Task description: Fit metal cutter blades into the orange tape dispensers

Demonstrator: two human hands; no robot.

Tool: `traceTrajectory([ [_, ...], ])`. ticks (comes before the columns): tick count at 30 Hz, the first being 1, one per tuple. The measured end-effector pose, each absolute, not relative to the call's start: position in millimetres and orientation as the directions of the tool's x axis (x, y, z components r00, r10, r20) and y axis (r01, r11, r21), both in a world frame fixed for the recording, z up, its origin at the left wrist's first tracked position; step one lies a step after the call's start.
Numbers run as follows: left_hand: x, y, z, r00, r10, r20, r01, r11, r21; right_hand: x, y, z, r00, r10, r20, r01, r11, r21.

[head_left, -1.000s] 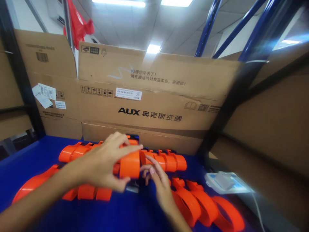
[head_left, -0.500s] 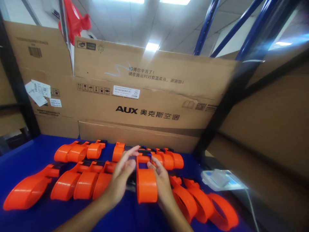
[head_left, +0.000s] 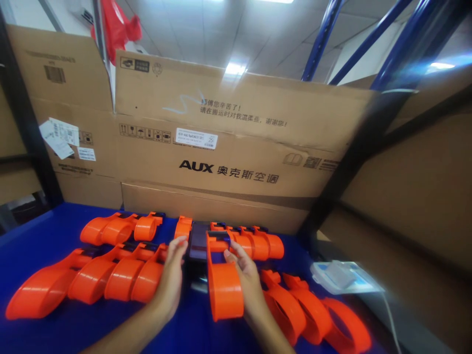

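Note:
An orange plastic dispenser lies lengthwise on the blue table in front of me. My right hand rests against its right side, fingers curled on it near its black top end. My left hand lies flat, fingers stretched toward a dark flat phone-like object, between that dispenser and a row of orange dispensers on the left.
More orange dispensers lie in rows at the back left, back centre and right. Cardboard boxes wall off the back. A white device with a cable sits at right by a black rack post.
The orange dispenser went from held across in my left hand to lying lengthwise on the table. My left hand let go and moved left; my right hand stays on it.

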State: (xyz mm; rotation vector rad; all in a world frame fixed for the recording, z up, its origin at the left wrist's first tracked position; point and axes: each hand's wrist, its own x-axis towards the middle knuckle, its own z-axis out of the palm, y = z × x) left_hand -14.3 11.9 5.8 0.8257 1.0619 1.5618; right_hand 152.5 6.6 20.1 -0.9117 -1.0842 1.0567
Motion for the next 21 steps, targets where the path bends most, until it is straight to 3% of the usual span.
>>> traceTrajectory([
  [4, -13, 13, 6, -0.196, 0.98, 0.035, -0.331, -0.1, 0.938, 145, 5, 17, 0.065, 0.989, 0.133, -0.254, 0.145, -0.956],
  [10, -3, 18, 21, 0.052, 0.996, 0.074, -0.469, -0.041, 0.882, 130, 1, 11, -0.056, 0.99, 0.13, -0.215, 0.115, -0.97],
  [15, -7, 19, 20, -0.012, 0.999, 0.048, -0.489, -0.048, 0.871, 129, -1, 12, -0.022, 0.991, 0.131, -0.112, 0.128, -0.985],
  [21, -11, 18, 11, 0.027, 0.995, 0.097, -0.498, -0.071, 0.864, 131, -8, 25, -0.048, 0.988, 0.147, 0.039, 0.149, -0.988],
])
